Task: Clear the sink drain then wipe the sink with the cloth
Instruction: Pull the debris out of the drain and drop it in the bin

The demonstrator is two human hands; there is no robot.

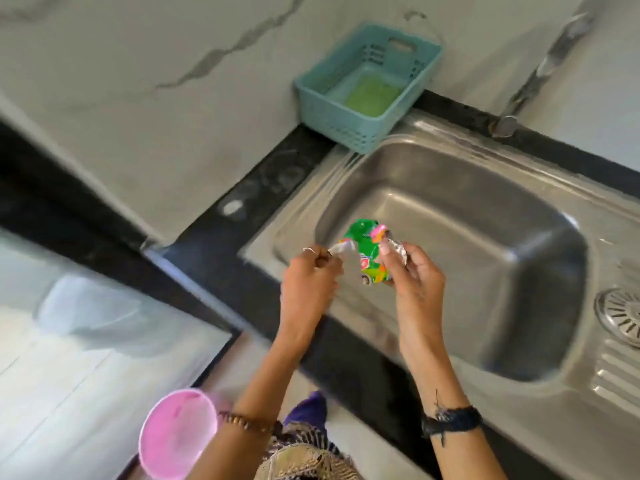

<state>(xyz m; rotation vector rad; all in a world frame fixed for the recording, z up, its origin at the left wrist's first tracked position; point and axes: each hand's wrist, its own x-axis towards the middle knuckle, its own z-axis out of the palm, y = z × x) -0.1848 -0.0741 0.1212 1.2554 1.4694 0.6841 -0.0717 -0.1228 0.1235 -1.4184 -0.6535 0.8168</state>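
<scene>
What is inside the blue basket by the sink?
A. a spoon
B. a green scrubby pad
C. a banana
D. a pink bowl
B: a flat green pad lies on the bottom of the blue basket, which sits at the sink's back corner.

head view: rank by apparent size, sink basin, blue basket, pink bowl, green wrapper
1. sink basin
2. blue basket
3. pink bowl, partly hidden by the forearm and nearer the camera, so this rank is unsure
4. green wrapper

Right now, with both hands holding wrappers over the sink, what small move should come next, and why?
Probably drop them into the pink bin at lower left: the right hand pinches the green wrapper, the left hand a white scrap, and no cloth is visible.
</scene>
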